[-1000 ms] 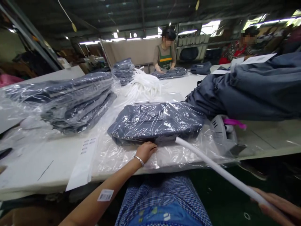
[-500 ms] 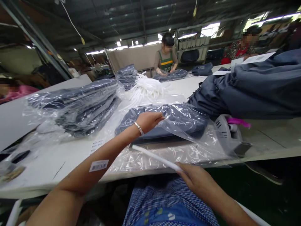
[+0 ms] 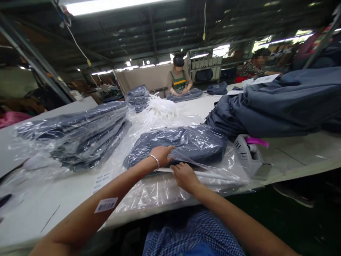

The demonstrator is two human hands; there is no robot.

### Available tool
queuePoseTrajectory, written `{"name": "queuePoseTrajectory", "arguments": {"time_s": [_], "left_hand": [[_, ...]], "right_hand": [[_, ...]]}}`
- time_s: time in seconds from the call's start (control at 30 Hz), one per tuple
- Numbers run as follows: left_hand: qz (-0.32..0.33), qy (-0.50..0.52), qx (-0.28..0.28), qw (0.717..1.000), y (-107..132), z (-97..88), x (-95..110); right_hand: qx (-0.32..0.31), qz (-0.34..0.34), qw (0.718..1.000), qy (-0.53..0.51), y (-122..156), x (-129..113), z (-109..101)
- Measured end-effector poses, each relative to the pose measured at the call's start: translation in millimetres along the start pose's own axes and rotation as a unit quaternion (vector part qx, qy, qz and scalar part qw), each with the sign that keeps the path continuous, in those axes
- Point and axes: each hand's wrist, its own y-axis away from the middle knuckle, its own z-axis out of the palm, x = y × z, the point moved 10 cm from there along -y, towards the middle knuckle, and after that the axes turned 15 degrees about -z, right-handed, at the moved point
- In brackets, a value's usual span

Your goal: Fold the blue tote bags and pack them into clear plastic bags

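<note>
A dark blue-grey folded garment or bag (image 3: 181, 142) lies inside a clear plastic bag (image 3: 197, 137) in front of me. My left hand (image 3: 163, 155), with a bracelet on its wrist, pinches the open front edge of the plastic. Just to its right, my right hand (image 3: 185, 176) is closed over a long white tube (image 3: 213, 175). The tube lies along the front of the blue item, running right under or behind the plastic film; which of the two I cannot tell. A barcode sticker (image 3: 106, 205) is stuck on my left forearm.
Bagged dark items (image 3: 87, 138) are stacked at the left. Behind the work lies a bundle of white tubes (image 3: 162, 108). A large blue-grey fabric heap (image 3: 279, 103) and a grey plastic holder (image 3: 246, 154) stand at right. A co-worker (image 3: 179, 76) handles a bagged item across the table (image 3: 34, 199).
My right hand has moved up and left to the bag's opening, laying the tube along the blue item. My left hand still holds the plastic. The view has tilted upward.
</note>
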Motion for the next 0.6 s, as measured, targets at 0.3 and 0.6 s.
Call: {"name": "queuePoseTrajectory", "arguments": {"time_s": [0.3, 0.6], "left_hand": [[0.019, 0.087, 0.003, 0.996, -17, -16.5, 11], [0.013, 0.111, -0.007, 0.994, 1, -15.4, 1]], "right_hand": [[0.063, -0.012, 0.998, 0.017, -6, -8, 6], [0.15, 0.073, 0.983, 0.07, 7, 24, 18]]}}
